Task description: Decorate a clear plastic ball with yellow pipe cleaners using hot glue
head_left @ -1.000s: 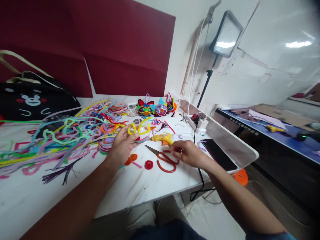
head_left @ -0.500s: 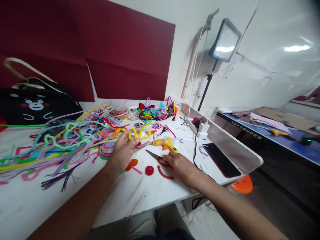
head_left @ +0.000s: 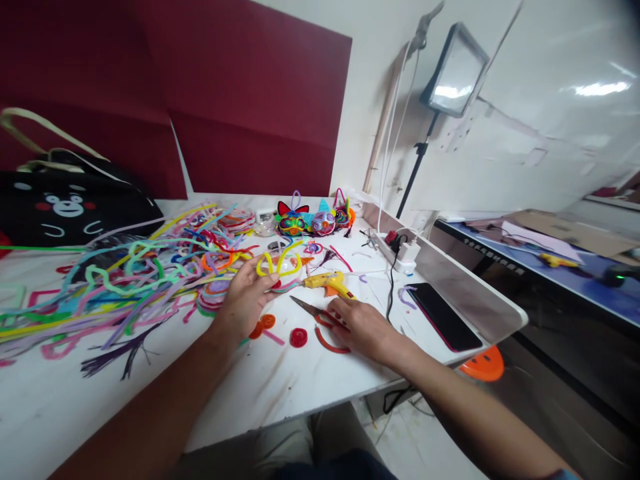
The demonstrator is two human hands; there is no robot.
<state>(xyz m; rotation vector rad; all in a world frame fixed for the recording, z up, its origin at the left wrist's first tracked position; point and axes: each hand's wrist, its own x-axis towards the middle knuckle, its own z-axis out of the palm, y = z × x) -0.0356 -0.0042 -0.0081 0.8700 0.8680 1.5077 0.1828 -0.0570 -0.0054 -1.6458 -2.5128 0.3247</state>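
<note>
My left hand (head_left: 245, 298) is closed on a yellow bent pipe-cleaner piece (head_left: 278, 263) with a round clear part under it, held just above the white table (head_left: 280, 380). My right hand (head_left: 363, 327) rests on the red handles of the scissors (head_left: 320, 319), fingers curled over them. The scissors' blades point to the left on the table. A yellow glue gun (head_left: 331, 282) lies just beyond the right hand. Small red and orange coiled discs (head_left: 299, 337) lie between my two hands.
A big heap of coloured pipe cleaners (head_left: 130, 280) covers the table's left. Finished colourful heads (head_left: 313, 219) stand at the back. A black bear bag (head_left: 65, 207), a power strip (head_left: 400, 252), a black phone (head_left: 443, 317) and a lamp on a stand (head_left: 453, 70) are around.
My right hand slid left from beside the scissors onto their red handles. The left hand kept holding the yellow piece almost in place.
</note>
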